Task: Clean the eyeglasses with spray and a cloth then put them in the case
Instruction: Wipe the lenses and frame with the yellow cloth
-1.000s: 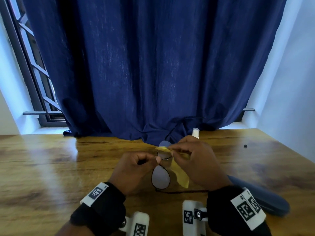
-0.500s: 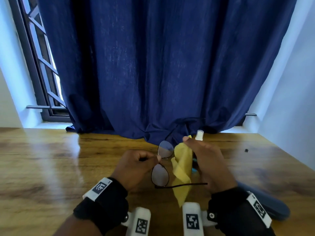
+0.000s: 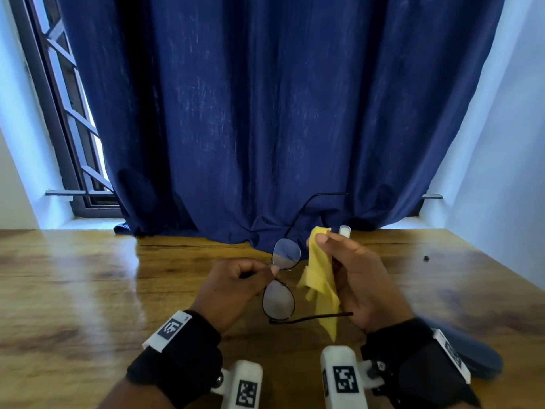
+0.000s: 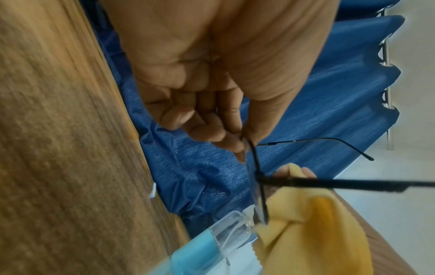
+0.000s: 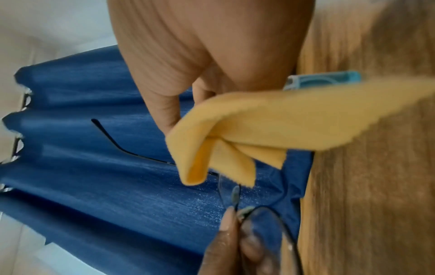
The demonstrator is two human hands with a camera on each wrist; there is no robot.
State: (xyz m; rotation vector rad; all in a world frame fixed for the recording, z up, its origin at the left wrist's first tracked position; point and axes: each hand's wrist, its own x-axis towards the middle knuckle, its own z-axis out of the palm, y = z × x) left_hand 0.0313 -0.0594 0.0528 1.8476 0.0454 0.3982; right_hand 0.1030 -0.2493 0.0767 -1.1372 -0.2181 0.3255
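I have the glasses [image 3: 280, 278] up off the worktop [image 3: 88, 290], held between my two hands in front of the curtain [image 3: 265, 113]. My left hand [image 3: 233, 287] is the grip on them: thumb and fingertips pinch the frame at the bridge, the other fingers curled in. The frame is thin black wire with two rounded clear lenses, turned so one lens sits farther from me and one nearer in the head view. Both temples are unfolded; the far one rises thin and bent against the curtain, the near one runs rightwards below the cloth [image 3: 320, 284]. In the left wrist view the frame shows nearly edge on, so I cannot judge how clean the lenses are.

My right hand [image 3: 362, 278] sits just right of the glasses, its grip closed on the cloth, pinching it near the top between thumb and fingers. The cloth is yellow, soft and creased, with a zigzag edge, and hangs down loose beside the near lens; I cannot tell whether it touches the glass.

The spray [image 4: 219, 241] lies on the worktop behind my right hand, clear with a light blue label; only its white tip shows in the head view. The dark blue case [image 3: 477, 358] lies on the worktop beside my right wrist.
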